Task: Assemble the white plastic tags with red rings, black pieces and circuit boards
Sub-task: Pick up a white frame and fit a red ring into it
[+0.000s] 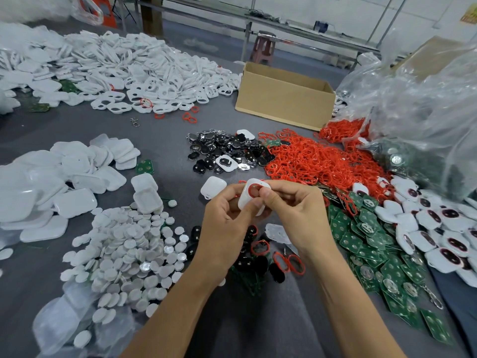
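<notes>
Head view, hands dead centre: my left hand [227, 220] grips the white tag [244, 198] from below, thumb curled across its face. My right hand [294, 210] pinches the tag's upper edge, fingertips against the red ring [249, 189] sitting in its opening. The tag is held up off the grey table [167, 130]. At twelve o'clock lies the heap of black pieces [224, 151]; at two o'clock, the tangle of loose red rings [309, 161]; at four o'clock, green circuit boards [361, 239] fanned out. An open cardboard box [284, 99] stands at one o'clock, and white discs [134, 249] are piled at eight.
</notes>
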Motion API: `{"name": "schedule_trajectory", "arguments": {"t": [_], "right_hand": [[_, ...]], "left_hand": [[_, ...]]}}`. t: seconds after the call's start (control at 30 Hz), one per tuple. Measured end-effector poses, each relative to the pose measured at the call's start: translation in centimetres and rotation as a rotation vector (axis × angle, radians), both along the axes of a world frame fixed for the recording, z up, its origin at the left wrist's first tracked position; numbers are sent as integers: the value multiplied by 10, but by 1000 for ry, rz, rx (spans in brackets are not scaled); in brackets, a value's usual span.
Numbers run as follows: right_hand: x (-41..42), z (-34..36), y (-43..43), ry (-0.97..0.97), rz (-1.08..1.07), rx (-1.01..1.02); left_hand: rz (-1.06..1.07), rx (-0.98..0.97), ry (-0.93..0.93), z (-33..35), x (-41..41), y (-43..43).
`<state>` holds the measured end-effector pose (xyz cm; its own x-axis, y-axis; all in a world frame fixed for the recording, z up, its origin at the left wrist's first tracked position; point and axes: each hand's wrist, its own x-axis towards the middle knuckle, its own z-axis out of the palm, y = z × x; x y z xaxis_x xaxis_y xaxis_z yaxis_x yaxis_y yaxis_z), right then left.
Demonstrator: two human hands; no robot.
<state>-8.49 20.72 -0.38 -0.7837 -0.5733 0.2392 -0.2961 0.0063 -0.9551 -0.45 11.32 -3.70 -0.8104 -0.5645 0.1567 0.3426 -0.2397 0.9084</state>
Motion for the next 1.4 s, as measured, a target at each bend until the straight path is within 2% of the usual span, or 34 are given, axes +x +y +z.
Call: {"name": "schedule_trajectory", "arguments": {"t": [0.17, 0.33, 0.5, 0.63, 0.77, 0.93, 1.17, 1.4], "right_hand": [[0, 2, 0, -7, 10, 60], [4, -2, -5, 183, -106, 120], [3, 1, -4, 184, -102, 176], [-8, 5, 5, 324, -67, 414], [-2, 9, 5, 422, 78, 641], [2, -5, 0, 552, -13, 812], [-3, -12, 0, 426, 47, 810], [0, -15, -4, 444, 74, 795]], "left_hand": [[3, 41, -7, 0, -1, 1], [36, 47, -43, 1, -3, 1], [98, 83, -51, 5, -1, -3], [135, 316, 10, 12, 2, -16], [153, 341, -11, 13, 4, -26], [83, 566, 77, 11, 6, -31], [67, 439, -1, 7, 5, -32], [37, 368, -70, 14, 4, -28]]}}
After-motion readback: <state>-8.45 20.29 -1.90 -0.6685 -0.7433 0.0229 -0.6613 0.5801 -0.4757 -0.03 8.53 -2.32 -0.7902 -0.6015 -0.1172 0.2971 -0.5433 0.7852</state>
